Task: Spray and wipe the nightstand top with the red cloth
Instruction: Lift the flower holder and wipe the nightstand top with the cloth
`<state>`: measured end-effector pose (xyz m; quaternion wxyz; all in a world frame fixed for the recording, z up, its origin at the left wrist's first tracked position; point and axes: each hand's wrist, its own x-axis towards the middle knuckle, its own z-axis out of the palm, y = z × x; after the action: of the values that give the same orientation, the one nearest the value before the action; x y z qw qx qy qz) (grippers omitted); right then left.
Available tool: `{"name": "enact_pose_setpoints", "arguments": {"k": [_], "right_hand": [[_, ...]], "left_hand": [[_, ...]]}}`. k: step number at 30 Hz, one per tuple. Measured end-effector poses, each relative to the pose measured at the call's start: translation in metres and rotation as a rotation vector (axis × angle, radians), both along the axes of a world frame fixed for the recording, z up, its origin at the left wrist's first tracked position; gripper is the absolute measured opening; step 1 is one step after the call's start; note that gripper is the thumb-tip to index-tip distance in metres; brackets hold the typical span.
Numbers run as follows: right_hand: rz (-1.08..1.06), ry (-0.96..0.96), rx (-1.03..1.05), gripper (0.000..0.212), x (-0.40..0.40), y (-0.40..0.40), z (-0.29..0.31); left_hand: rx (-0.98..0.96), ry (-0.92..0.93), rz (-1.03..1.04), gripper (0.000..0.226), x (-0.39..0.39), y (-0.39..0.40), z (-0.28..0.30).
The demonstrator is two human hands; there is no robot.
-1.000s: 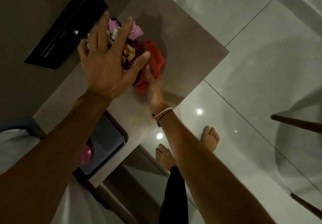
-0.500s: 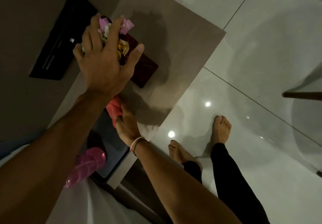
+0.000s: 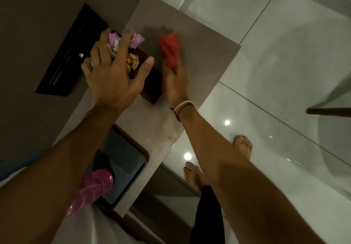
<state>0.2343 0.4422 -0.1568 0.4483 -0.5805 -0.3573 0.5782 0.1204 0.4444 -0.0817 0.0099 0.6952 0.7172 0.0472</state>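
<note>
The grey-brown nightstand top (image 3: 205,67) runs from the wall toward me. My right hand (image 3: 173,84) presses the red cloth (image 3: 170,50) flat on the top, just right of a dark wooden tray. My left hand (image 3: 112,72) grips that dark tray (image 3: 152,84), which carries pink, white and yellow flower petals (image 3: 133,63), and holds it above the surface. A pink spray bottle (image 3: 91,190) lies at the near end, partly behind my left forearm.
A dark tablet-like panel (image 3: 125,167) sits on the near end of the nightstand. A black switch panel (image 3: 70,53) is on the wall at left. Glossy floor tiles (image 3: 266,110) lie to the right, with my bare feet (image 3: 243,145) beside the nightstand. A dark furniture leg (image 3: 330,111) juts in at right.
My right hand slid the red cloth from the near part of the top, under my left arm, out to the far side beside the tray. My left hand stayed on the tray.
</note>
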Motion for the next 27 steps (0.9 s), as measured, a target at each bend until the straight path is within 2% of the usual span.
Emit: {"name": "enact_pose_setpoints", "arguments": {"k": [3,6,10,15,18,20,24,27], "right_hand": [[0.219,-0.011,-0.07,0.046,-0.013,0.013,-0.029],[0.208,0.11,-0.083,0.048,-0.005,0.006,-0.037],[0.056,0.208,-0.145,0.058,-0.022,-0.025,-0.038],[-0.22,0.482,-0.234,0.066,-0.053,-0.063,-0.012],[-0.206,0.603,-0.316,0.06,-0.061,-0.095,-0.006],[-0.244,0.785,-0.428,0.055,-0.062,-0.112,-0.006],[-0.483,1.13,-0.855,0.046,-0.065,-0.104,-0.018],[-0.575,1.373,-0.834,0.054,-0.067,-0.073,-0.017]], "left_hand": [[0.002,0.008,-0.007,0.078,-0.001,0.0,-0.001],[0.011,0.014,0.005,0.077,0.001,0.0,-0.003],[0.018,-0.007,0.018,0.076,0.001,-0.001,-0.001],[0.035,-0.009,0.043,0.075,0.004,-0.004,-0.002],[0.021,-0.003,0.049,0.076,0.002,-0.004,-0.002],[0.007,-0.002,0.049,0.076,0.003,-0.005,-0.001],[0.005,0.001,0.047,0.077,0.005,-0.006,0.0],[0.004,0.012,0.038,0.079,0.006,-0.008,0.001]]}}
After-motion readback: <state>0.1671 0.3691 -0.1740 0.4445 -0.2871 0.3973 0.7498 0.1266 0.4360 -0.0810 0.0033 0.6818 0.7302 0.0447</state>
